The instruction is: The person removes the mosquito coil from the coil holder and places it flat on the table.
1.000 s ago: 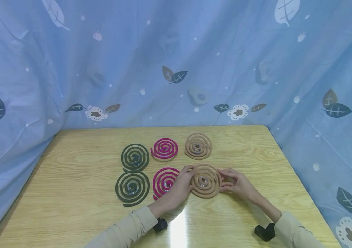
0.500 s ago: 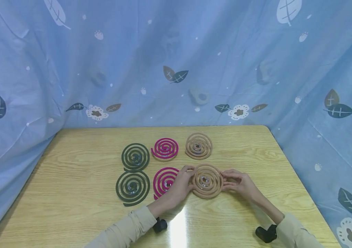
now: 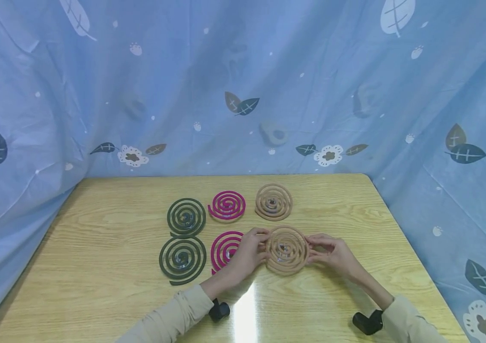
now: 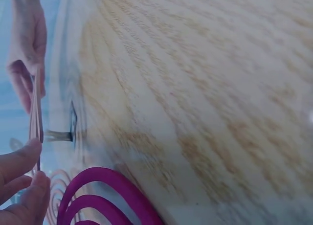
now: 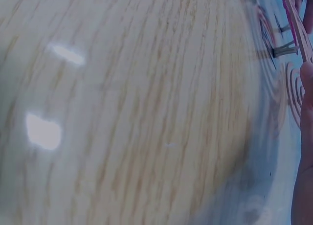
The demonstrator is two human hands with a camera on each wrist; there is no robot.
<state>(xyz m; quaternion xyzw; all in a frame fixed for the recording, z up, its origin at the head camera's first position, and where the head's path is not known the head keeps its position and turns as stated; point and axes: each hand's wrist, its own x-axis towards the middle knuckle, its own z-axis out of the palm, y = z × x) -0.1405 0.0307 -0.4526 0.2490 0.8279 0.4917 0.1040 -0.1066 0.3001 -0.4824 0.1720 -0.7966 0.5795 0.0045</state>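
A tan mosquito coil (image 3: pixel 287 261) is held between the two hands at the front right of the coil group. My left hand (image 3: pixel 246 255) pinches its left edge, and my right hand (image 3: pixel 332 255) pinches the right edge. Seen edge-on in the left wrist view, the coil (image 4: pixel 35 115) is raised above the table, with a small metal stand (image 4: pixel 59 136) beside it. In the right wrist view a thumb (image 5: pixel 307 83) presses the coil's edge (image 5: pixel 298 27). Part of the front magenta coil (image 3: pixel 221 245) lies hidden behind my left hand.
Behind the held coil sits another tan coil (image 3: pixel 273 216), with a magenta coil (image 3: pixel 227 218) to its left. Two dark green coils, one behind (image 3: pixel 186 200) and one in front (image 3: pixel 183 281), touch at the left. A patterned blue curtain (image 3: pixel 243 138) borders the wooden table (image 3: pixel 110 247).
The tan coil between my hands has shifted very slightly to the right. Both hands keep their hold, and the other coils stay where they were.
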